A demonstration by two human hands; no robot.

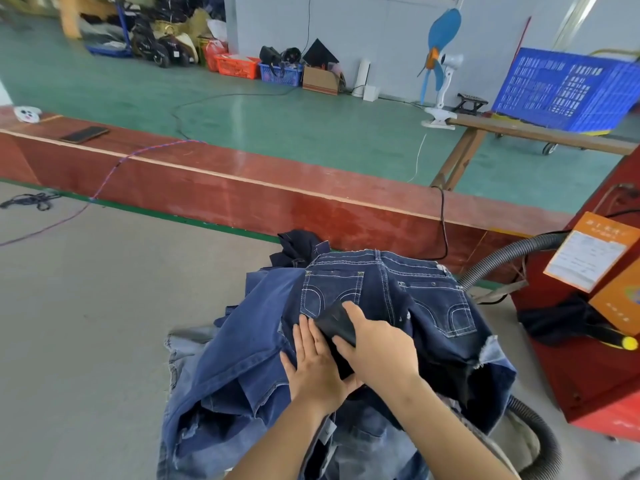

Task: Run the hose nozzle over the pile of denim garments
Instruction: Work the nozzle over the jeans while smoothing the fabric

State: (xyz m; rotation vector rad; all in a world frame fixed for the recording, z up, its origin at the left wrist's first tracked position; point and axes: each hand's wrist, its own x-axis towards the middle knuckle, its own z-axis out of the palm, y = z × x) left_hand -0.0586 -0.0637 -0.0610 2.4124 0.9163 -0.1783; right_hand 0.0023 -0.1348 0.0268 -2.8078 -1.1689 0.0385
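A pile of denim garments (242,368) lies on the grey table in front of me, with dark blue jeans (429,299) on top, back pockets up. My right hand (377,348) grips a black hose nozzle (334,323) whose tip presses on the jeans near the left pocket. My left hand (313,365) lies flat with straight fingers on the denim just left of the nozzle. A ribbed grey hose (540,441) curves off the pile at the lower right.
A red machine (595,341) with an orange label stands right of the pile, a second hose section (509,254) running into it. A red board wall (242,199) edges the table behind. A phone (85,134) lies on it. A blue crate (568,88) and fan stand beyond.
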